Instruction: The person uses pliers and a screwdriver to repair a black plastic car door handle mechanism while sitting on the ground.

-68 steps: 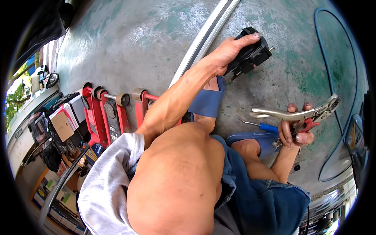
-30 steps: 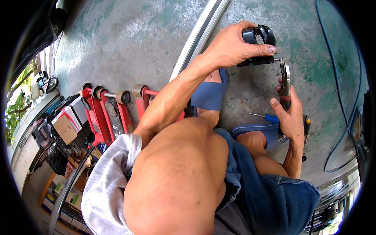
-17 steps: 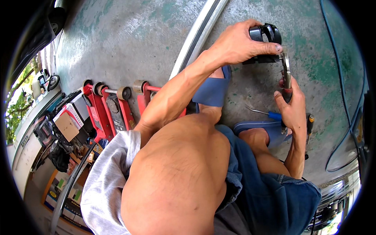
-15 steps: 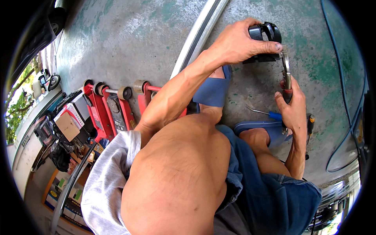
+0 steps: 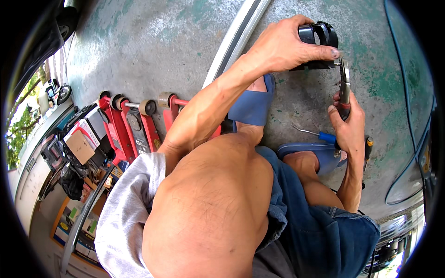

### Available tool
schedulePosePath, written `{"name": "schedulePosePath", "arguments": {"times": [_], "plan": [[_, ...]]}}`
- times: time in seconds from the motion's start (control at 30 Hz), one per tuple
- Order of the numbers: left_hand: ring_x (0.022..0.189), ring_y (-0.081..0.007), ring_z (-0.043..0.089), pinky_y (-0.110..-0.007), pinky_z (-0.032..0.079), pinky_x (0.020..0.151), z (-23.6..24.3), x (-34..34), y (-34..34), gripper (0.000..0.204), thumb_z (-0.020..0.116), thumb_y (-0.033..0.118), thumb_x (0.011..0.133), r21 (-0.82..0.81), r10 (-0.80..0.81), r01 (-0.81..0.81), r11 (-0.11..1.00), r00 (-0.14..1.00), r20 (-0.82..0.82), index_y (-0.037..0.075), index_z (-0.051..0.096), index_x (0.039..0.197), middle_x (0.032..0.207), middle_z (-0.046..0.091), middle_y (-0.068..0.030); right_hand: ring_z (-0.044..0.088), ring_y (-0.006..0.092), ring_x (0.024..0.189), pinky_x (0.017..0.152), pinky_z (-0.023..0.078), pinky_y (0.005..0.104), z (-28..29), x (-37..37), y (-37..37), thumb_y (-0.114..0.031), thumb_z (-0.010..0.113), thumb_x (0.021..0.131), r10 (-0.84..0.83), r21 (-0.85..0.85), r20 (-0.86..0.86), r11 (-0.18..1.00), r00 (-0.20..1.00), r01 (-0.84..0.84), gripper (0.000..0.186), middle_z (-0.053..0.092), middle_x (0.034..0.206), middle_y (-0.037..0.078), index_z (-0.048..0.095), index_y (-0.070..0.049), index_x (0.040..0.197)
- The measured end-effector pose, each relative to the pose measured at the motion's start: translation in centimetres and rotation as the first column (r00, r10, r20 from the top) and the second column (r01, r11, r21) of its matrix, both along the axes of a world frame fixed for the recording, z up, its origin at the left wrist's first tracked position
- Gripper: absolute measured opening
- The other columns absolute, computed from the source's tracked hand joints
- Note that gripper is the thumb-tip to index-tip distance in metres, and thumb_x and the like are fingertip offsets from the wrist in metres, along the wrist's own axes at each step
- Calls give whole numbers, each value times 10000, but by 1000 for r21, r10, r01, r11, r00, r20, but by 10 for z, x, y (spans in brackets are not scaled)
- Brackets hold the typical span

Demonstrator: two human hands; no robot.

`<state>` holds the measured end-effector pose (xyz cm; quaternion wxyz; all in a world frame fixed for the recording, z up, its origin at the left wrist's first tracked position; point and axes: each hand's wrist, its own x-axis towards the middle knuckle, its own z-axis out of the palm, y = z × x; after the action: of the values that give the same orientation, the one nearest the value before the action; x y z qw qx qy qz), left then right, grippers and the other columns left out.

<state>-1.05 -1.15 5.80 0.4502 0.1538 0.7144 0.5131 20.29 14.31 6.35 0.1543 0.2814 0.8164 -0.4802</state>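
While my left hand (image 5: 289,48) is clamping the black part (image 5: 306,33) above the floor (image 5: 139,51), my right hand (image 5: 351,127), apart, is gripping the pliers (image 5: 345,90). Their head is meeting the metal pin (image 5: 337,64); whether it is biting, I cannot tell. Placement is looking complete, pin work outstanding. Below, a blue-handled hook (image 5: 327,137) is lying.

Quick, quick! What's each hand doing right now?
Left hand: closed, holding the black, rounded, plastic-looking part.
Right hand: closed, holding the silver metal pliers with red on the handle.
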Motion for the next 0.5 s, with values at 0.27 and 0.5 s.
{"name": "schedulePosePath", "arguments": {"times": [0.27,0.5], "plan": [[1011,-261,693,-359,533,878,9,1,3,809,801,571,770,-130,-41,27,991,994,-104,-23,593,1279,1091,713,-201,605,169,824,783,505,329,8,-6,0,-61,675,826,-65,-95,58,993,996,71,356,632,886,80,615,-8,1173],[1014,-278,700,-370,537,881,23,-6,0,816,798,572,772,-73,-80,77,994,996,-47,-28,588,1284,1079,716,-217,579,163,775,747,489,321,12,-9,2,-69,665,818,-85,-164,49,982,995,92,269,603,834,68,604,-7,1072]]}}
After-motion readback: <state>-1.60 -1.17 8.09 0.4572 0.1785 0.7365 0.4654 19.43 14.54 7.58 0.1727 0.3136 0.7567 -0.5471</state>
